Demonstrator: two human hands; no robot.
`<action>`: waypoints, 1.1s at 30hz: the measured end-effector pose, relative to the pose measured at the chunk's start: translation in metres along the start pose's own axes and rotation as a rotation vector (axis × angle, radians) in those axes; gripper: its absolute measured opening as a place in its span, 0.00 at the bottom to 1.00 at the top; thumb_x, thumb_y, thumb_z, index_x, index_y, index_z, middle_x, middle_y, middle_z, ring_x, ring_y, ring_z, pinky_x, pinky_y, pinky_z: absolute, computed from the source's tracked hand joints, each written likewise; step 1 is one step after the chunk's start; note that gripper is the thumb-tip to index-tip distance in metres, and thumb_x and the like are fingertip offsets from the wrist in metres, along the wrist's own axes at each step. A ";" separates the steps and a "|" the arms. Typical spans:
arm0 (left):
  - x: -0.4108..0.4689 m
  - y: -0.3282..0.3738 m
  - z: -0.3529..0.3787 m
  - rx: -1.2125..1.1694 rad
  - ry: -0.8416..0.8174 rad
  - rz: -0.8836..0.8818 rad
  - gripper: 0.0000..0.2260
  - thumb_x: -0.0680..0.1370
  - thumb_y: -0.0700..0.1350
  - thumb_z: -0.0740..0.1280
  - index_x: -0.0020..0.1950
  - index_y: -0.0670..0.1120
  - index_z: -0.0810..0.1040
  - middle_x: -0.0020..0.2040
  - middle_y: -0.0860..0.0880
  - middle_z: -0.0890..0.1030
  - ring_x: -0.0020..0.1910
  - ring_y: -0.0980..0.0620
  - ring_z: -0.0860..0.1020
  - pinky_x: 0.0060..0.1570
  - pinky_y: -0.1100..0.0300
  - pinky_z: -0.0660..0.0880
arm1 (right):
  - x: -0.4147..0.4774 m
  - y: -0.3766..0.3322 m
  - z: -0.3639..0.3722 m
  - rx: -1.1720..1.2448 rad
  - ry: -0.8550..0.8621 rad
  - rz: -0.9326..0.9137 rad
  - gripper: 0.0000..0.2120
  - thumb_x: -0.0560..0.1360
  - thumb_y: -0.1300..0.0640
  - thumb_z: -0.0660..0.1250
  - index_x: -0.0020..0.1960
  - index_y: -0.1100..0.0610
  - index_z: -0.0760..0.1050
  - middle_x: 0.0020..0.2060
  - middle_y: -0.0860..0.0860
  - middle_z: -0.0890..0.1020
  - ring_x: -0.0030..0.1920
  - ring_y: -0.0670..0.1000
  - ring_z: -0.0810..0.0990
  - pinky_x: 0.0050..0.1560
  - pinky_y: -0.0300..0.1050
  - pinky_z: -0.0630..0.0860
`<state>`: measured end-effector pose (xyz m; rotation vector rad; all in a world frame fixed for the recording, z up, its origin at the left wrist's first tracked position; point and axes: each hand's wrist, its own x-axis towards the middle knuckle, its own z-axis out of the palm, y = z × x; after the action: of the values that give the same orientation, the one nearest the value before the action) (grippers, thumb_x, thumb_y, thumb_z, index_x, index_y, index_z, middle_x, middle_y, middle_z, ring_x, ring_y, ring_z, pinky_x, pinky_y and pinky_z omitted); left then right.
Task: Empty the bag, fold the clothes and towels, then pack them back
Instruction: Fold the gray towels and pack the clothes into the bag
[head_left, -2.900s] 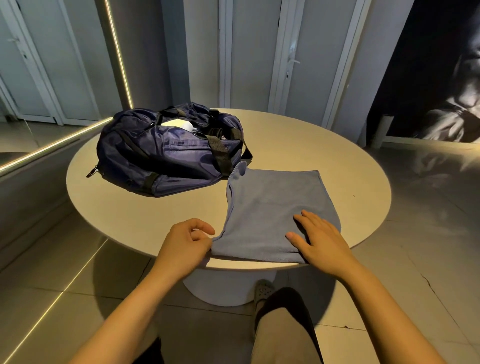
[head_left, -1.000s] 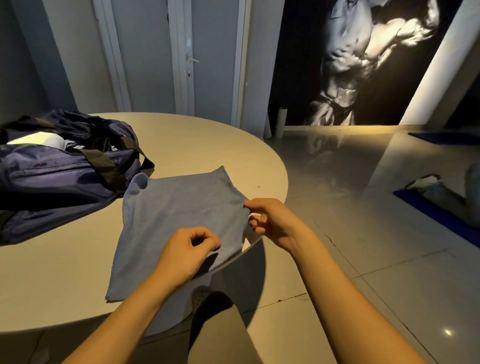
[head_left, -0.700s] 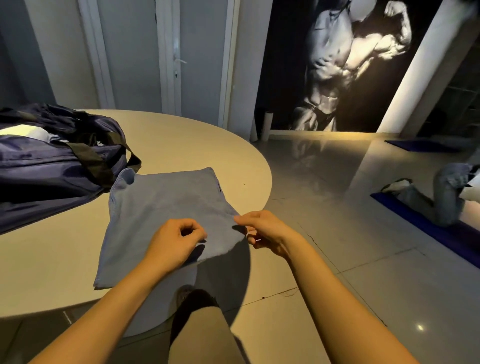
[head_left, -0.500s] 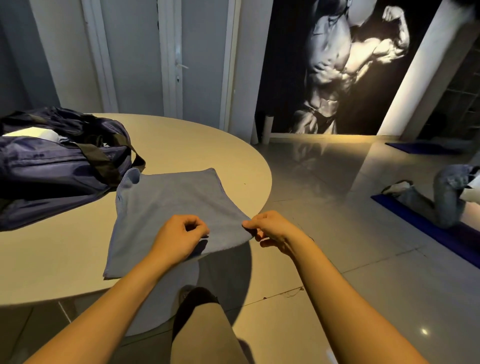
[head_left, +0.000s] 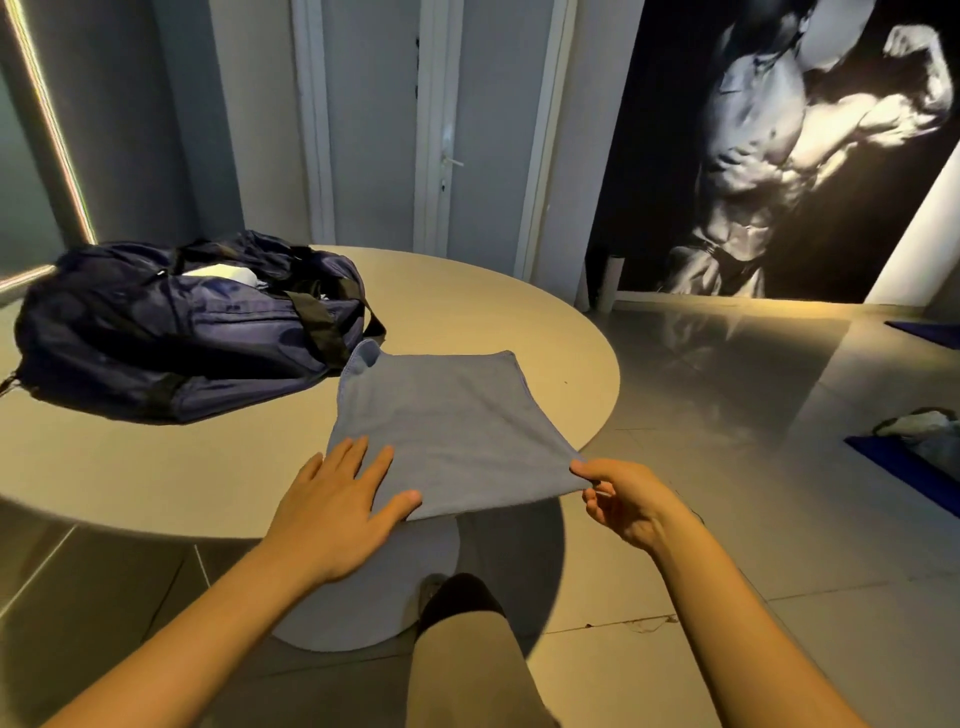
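Observation:
A folded blue-grey towel (head_left: 447, 415) lies on the round beige table (head_left: 156, 467), its near edge hanging over the rim. My left hand (head_left: 340, 499) lies flat with spread fingers on the towel's near left corner. My right hand (head_left: 623, 499) pinches the towel's near right corner between thumb and fingers, just past the table's edge. A dark blue duffel bag (head_left: 171, 332) sits open at the left of the table, touching the towel's far left corner. Something white (head_left: 221, 274) shows inside the bag.
The table's pedestal (head_left: 353, 587) and my leg (head_left: 467, 654) are below the near edge. Tiled floor stretches to the right, with a blue mat (head_left: 904, 467) and a bundle on it. White doors (head_left: 447, 130) and a large mural stand behind the table.
My left hand has let go of the towel's near edge and now presses flat on it. My right hand keeps its pinch on the right corner. The view has swung back left.

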<state>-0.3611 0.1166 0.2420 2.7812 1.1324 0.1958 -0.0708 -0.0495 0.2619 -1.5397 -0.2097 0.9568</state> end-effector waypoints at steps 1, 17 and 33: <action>-0.005 -0.003 0.000 0.023 0.035 0.048 0.47 0.71 0.77 0.34 0.84 0.55 0.52 0.84 0.50 0.52 0.83 0.50 0.50 0.81 0.48 0.47 | 0.000 0.002 -0.001 0.014 0.017 -0.012 0.06 0.74 0.64 0.74 0.49 0.66 0.79 0.35 0.56 0.78 0.29 0.47 0.74 0.29 0.38 0.77; 0.012 -0.025 -0.102 -0.859 0.534 0.113 0.05 0.79 0.40 0.71 0.48 0.50 0.85 0.40 0.52 0.85 0.42 0.50 0.83 0.46 0.52 0.80 | -0.050 -0.079 0.012 0.366 -0.091 -0.306 0.09 0.74 0.66 0.73 0.54 0.66 0.83 0.45 0.61 0.85 0.39 0.53 0.86 0.37 0.45 0.85; 0.177 -0.036 -0.247 -1.091 0.517 0.017 0.06 0.80 0.45 0.71 0.46 0.46 0.85 0.31 0.58 0.82 0.26 0.64 0.74 0.28 0.72 0.68 | 0.004 -0.251 0.051 -0.350 -0.062 -0.863 0.19 0.82 0.53 0.66 0.33 0.51 0.82 0.24 0.46 0.71 0.30 0.47 0.65 0.30 0.39 0.63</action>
<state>-0.3016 0.2842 0.4913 1.7730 0.7075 1.1715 -0.0046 0.0497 0.4888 -1.5027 -1.0349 0.2786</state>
